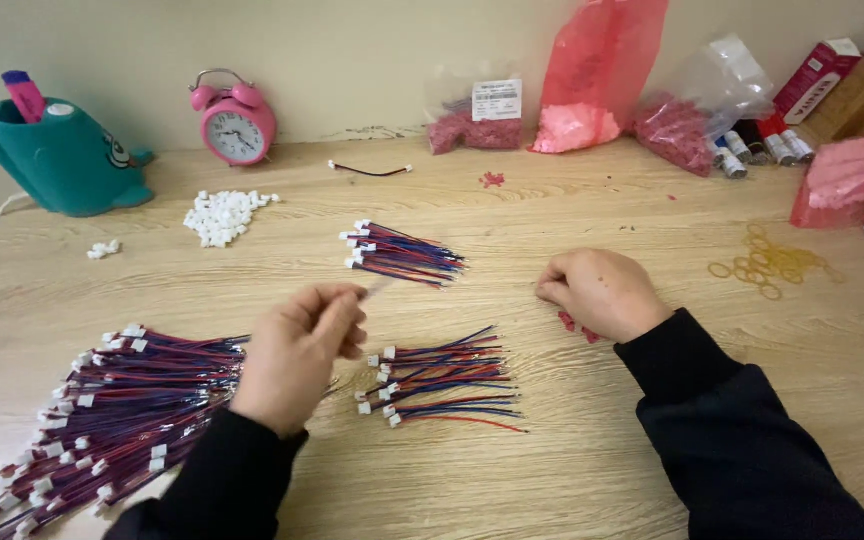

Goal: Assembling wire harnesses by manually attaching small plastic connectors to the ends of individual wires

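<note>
Spotted the big heap (pixel 112 420) of red-and-blue leads nearest, down left of the small bundle (pixel 442 385). Caught the left hand (pixel 297 355) just left of that bundle, thumb and fingers pinched together on a single lead (pixel 377 287), its tip poking up beyond the bundle. Found the right hand (pixel 602 293) up and right of the bundle, fingers curled together, knuckles up, over some tiny red bits (pixel 577 325). Couldn't tell if anything was actually gripped there. Looked mid-step to me: one lead picked out, the other hand at the red bits. Would've called for a fine, steady pinch, judging by how tiny those parts were.

Noticed a second bundle (pixel 402 255) just behind the first, yellow rubber bands (pixel 772 265) far right of it, and white connectors (pixel 222 215) behind and left. Saw a pale wood-grain table (pixel 552 480) all round. Farthest back: teal holder (pixel 62 160), pink clock (pixel 237 125) and pink bags (pixel 592 80) against a plain wall.
</note>
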